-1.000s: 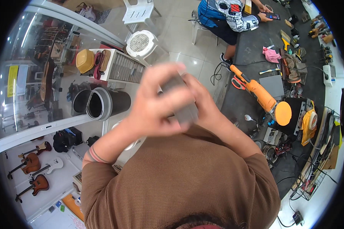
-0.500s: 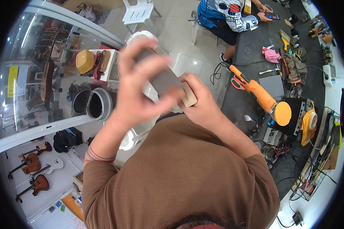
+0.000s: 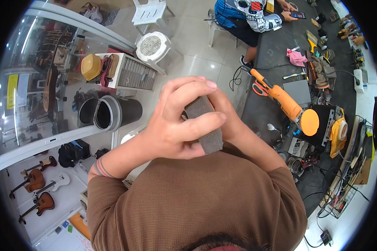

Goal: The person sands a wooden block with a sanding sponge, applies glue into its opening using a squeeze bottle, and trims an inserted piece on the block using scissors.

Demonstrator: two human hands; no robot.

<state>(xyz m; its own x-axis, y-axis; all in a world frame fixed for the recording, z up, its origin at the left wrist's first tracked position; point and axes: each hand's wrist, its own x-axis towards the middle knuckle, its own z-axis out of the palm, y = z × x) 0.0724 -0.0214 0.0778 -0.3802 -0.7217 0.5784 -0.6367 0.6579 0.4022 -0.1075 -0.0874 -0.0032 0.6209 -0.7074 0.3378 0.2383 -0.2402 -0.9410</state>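
Observation:
In front of my chest, my left hand [image 3: 171, 121] is closed around a dark grey sanding block [image 3: 212, 141], its fingers spread across the upper face. My right hand [image 3: 227, 113] sits just behind and to the right of the block, largely covered by it and by the left fingers. Half a second ago it gripped a small tan piece, wood by its look, with rounded corners. That piece is hidden now beneath the block and the left hand.
A dark workbench [image 3: 276, 54] runs along the right, with an orange corded power sander [image 3: 287, 102], red-handled scissors [image 3: 259, 88] and a pink cloth [image 3: 296, 57]. Another person [image 3: 251, 21] sits beyond, holding a phone. White stools [image 3: 153, 45] and a dark bin [image 3: 125, 113] stand left.
My left hand and the block have come down and toward my body, and the block has turned. The tan piece has gone out of sight under them. The right hand has shifted slightly.

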